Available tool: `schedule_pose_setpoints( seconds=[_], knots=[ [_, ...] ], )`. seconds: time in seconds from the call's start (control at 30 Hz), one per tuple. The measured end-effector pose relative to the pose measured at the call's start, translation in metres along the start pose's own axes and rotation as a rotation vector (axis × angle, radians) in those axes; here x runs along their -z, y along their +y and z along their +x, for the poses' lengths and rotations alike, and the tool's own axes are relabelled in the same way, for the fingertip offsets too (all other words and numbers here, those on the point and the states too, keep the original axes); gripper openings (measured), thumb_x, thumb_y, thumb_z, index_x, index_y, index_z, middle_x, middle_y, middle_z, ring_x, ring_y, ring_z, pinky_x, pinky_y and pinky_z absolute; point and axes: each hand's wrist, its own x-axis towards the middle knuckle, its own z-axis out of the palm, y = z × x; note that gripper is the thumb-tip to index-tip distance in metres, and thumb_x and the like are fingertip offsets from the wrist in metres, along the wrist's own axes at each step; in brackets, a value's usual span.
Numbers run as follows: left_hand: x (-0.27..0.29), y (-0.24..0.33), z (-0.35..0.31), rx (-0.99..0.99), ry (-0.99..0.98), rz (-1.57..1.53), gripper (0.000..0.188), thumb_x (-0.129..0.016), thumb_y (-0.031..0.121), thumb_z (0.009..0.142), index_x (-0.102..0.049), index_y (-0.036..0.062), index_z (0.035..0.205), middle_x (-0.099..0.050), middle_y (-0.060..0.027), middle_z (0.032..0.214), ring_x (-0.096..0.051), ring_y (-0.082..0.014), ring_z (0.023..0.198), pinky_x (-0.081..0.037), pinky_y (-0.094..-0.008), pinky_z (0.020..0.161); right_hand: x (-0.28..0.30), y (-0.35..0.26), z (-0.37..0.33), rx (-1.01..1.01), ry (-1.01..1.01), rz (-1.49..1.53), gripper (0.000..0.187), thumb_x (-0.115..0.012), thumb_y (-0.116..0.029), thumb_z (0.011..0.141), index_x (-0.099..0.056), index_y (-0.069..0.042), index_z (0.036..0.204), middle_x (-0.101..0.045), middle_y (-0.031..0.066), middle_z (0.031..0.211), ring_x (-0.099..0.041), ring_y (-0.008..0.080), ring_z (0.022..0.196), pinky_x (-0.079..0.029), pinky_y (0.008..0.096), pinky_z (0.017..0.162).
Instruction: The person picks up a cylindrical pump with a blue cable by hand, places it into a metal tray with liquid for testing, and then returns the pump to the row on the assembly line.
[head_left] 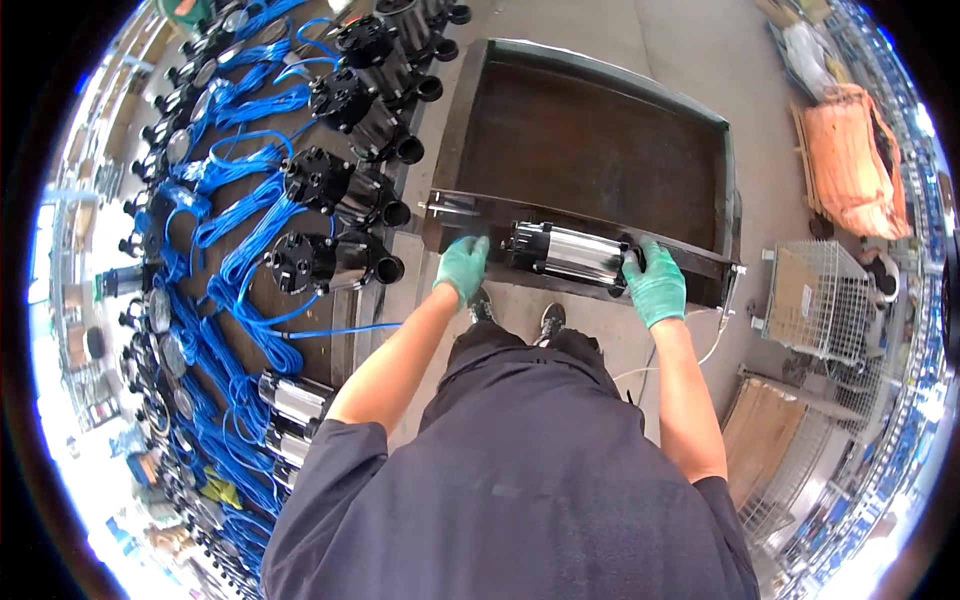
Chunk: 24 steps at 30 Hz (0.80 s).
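A steel pump with black end caps lies on its side on the dark front ledge of a metal tank. My right hand, in a green glove, is closed around the pump's right end, its fingers curled over the black cap. My left hand, gloved the same way, is at the ledge's left part, a short gap away from the pump's left end. Its fingers point forward and nothing shows in them. Whether they touch the ledge is hard to tell.
On the left, several upright pumps stand in a row beside bundles of blue cable. One cable runs toward my left forearm. At the right are a wire mesh cage, an orange sack and a wooden board.
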Motion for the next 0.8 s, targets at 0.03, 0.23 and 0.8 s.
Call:
schedule_pose_setpoints(
  seconds=[0.03, 0.23, 0.8],
  knots=[
    [-0.005, -0.008, 0.001, -0.246, 0.1, 0.093, 0.037, -0.062, 0.041, 0.104, -0.067, 0.0065, 0.114, -0.07, -0.0072, 0.09, -0.062, -0.0169, 0.069, -0.053, -0.0364, 0.062, -0.005, 0.004, -0.006, -0.007, 0.072, 0.116, 0.047, -0.068, -0.031, 0.095, -0.062, -0.01, 0.136, -0.066, 0.0239, 0.124, -0.067, 0.0419, 0.11, -0.054, 0.0496, 0.096],
    [-0.037, 0.032, -0.044, -0.41, -0.012, 0.024, 0.067, -0.082, 0.027, 0.091, -0.049, -0.0029, 0.141, -0.063, -0.017, 0.131, -0.062, -0.0253, 0.117, -0.048, -0.0367, 0.104, -0.024, 0.071, -0.061, -0.4, 0.114, 0.742, 0.058, -0.074, -0.026, 0.097, -0.05, -0.011, 0.148, -0.071, 0.0111, 0.099, -0.067, 0.0241, 0.083, -0.057, 0.0415, 0.082],
    [-0.057, 0.031, -0.035, -0.449, 0.073, 0.303, 0.07, -0.087, 0.018, 0.085, -0.042, 0.001, 0.136, -0.06, -0.0119, 0.126, -0.056, -0.0228, 0.112, -0.045, -0.0352, 0.103, -0.04, 0.317, -0.027, -0.935, 0.488, 0.904, 0.038, -0.075, -0.015, 0.093, -0.062, -0.008, 0.129, -0.072, 0.0107, 0.096, -0.069, 0.0183, 0.06, -0.057, 0.0362, 0.046]
  ],
)
